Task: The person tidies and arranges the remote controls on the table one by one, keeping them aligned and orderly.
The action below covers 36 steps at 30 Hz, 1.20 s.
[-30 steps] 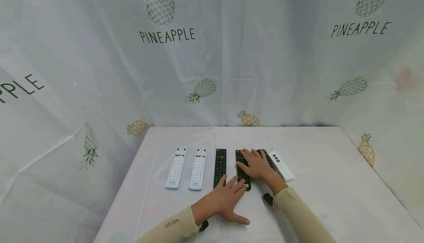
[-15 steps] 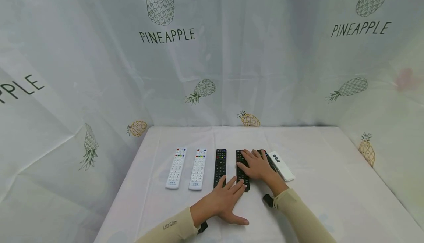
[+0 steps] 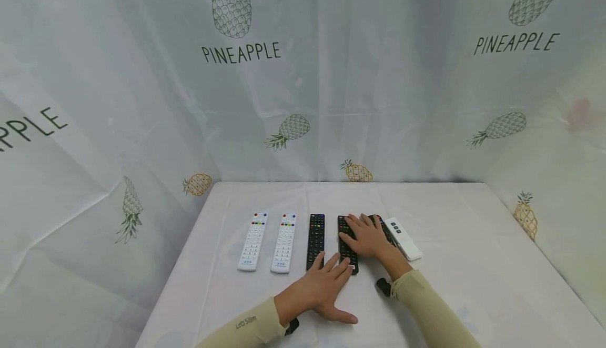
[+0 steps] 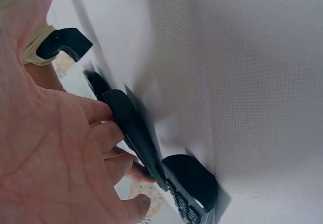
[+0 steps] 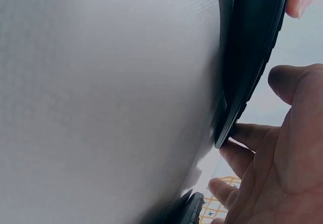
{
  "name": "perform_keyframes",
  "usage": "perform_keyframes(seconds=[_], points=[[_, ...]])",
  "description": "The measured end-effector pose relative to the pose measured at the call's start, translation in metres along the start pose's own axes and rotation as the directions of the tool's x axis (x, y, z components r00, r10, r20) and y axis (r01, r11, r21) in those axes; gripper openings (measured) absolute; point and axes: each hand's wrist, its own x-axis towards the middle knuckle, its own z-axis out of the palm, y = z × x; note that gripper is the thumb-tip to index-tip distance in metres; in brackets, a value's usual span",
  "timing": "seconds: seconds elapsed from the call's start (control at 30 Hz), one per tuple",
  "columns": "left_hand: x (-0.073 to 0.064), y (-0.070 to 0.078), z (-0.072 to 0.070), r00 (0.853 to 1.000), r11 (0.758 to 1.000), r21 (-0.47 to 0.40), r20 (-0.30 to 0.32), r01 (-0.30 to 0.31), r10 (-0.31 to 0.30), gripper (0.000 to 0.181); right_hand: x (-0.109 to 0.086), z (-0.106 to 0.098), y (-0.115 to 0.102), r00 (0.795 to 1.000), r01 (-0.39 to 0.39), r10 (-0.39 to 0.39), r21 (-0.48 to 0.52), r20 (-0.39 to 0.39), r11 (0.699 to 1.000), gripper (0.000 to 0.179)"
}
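Note:
In the head view, my left hand [image 3: 322, 292] lies palm down with fingers spread. Its fingertips touch the near end of a black remote control [image 3: 347, 256]. On that remote's far part rest fingers of my right hand [image 3: 366, 238], also spread. A second black remote [image 3: 388, 235] lies mostly hidden under the right hand. Just left is another black remote [image 3: 315, 237], its near end beside the left index finger. In the left wrist view, fingertips meet the end of a black remote [image 4: 133, 128]. The right wrist view has fingers at the far end of a black remote [image 5: 252, 47].
Two white remotes with coloured buttons, one farther left [image 3: 252, 242] and one nearer [image 3: 283, 245], lie in the row. A plain white remote [image 3: 402, 238] lies tilted at the right. All are on a white-covered table [image 3: 473, 264], with a pineapple-print curtain [image 3: 369, 100] behind.
The near end of the remote under both hands swings slightly left, then slightly back right, with the left fingers. Both hands otherwise stay in nearly the same place.

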Motion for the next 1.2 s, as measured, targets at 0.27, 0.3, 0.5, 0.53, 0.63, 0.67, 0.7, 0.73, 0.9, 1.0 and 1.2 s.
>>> perform_keyframes(seconds=[0.27, 0.3, 0.5, 0.53, 0.63, 0.67, 0.7, 0.73, 0.9, 1.0, 1.2], points=[[0.001, 0.0004, 0.0012, 1.0, 1.0, -0.014, 0.007, 0.003, -0.003, 0.105, 0.002, 0.0016, -0.0015, 1.0, -0.008, 0.008, 0.01, 0.009, 1.0, 0.068], [0.001, 0.0003, 0.001, 1.0, 1.0, -0.015, 0.009, 0.005, -0.005, 0.105, 0.0024, 0.0019, -0.002, 1.0, -0.006, 0.006, 0.011, 0.006, 1.0, 0.068], [0.0018, -0.0006, 0.0026, 1.0, 0.999, -0.039, 0.019, 0.006, -0.006, 0.103, 0.0036, 0.003, -0.0025, 1.0, 0.001, -0.001, 0.015, 0.001, 1.0, 0.068], [0.0021, -0.0007, 0.0033, 1.0, 0.999, -0.043, 0.019, 0.005, -0.005, 0.103, 0.0035, 0.0028, -0.0024, 1.0, -0.001, 0.001, 0.015, 0.006, 1.0, 0.068], [0.0029, -0.0009, 0.0052, 1.0, 0.999, -0.052, 0.021, 0.006, -0.005, 0.103, 0.0029, 0.0015, -0.0025, 1.0, -0.001, 0.001, 0.018, 0.01, 1.0, 0.067], [0.0032, -0.0009, 0.0058, 1.0, 0.999, -0.052, 0.02, 0.007, -0.006, 0.103, 0.0028, 0.0013, -0.0025, 1.0, -0.002, 0.002, 0.018, 0.009, 1.0, 0.067], [0.0035, -0.0009, 0.0062, 1.0, 0.999, -0.051, 0.019, 0.007, -0.006, 0.103, 0.0027, 0.001, -0.0026, 1.0, -0.003, 0.003, 0.019, 0.007, 1.0, 0.067], [0.0036, -0.0008, 0.0066, 1.0, 0.999, -0.049, 0.018, 0.007, -0.006, 0.103, 0.0027, 0.0008, -0.0026, 1.0, -0.003, 0.003, 0.019, 0.005, 1.0, 0.067], [0.0043, -0.0002, 0.0075, 1.0, 0.999, -0.042, 0.013, 0.01, -0.009, 0.105, 0.0026, 0.0006, -0.0032, 1.0, -0.009, 0.009, 0.028, 0.0, 1.0, 0.067], [0.0047, 0.0002, 0.0079, 1.0, 0.999, -0.039, 0.009, 0.009, -0.009, 0.105, 0.003, 0.0009, -0.0028, 1.0, -0.011, 0.011, 0.027, -0.005, 1.0, 0.066], [0.0058, 0.0015, 0.0074, 1.0, 0.999, -0.049, 0.005, 0.005, -0.004, 0.105, 0.0024, 0.0003, -0.0018, 1.0, -0.011, 0.011, -0.004, -0.021, 1.0, 0.065]])
